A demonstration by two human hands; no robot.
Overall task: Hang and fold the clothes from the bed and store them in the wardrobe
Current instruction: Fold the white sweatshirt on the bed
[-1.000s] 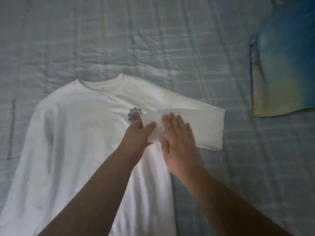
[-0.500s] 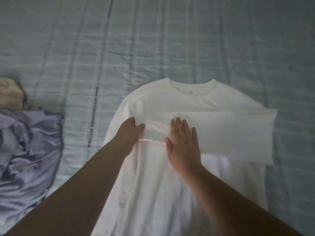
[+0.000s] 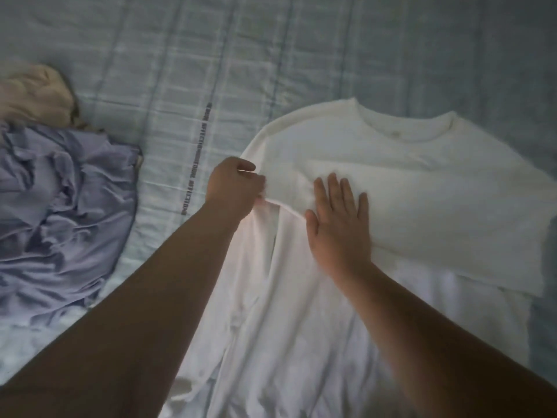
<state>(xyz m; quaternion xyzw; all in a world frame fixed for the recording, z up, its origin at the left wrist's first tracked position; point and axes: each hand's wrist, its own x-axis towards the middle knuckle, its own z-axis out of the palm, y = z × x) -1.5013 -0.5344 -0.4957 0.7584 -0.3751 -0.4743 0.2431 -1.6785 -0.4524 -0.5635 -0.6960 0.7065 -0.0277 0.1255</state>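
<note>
A white long-sleeved shirt [image 3: 422,164] lies flat on the bed, neck away from me. One sleeve is folded across its chest from right to left. My left hand [image 3: 233,184] pinches the end of that sleeve at the shirt's left edge. My right hand [image 3: 339,221] lies flat with fingers spread on the folded sleeve, just right of the left hand.
The bed's pale blue checked cover [image 3: 211,70] spreads all around. A crumpled lilac garment [image 3: 60,206] lies at the left, with a beige garment [image 3: 33,95] behind it.
The folded sleeve's end has been drawn further left across the chest, to the shirt's left edge. My view swung left, so the lilac and beige garments appeared and the blue-green one left.
</note>
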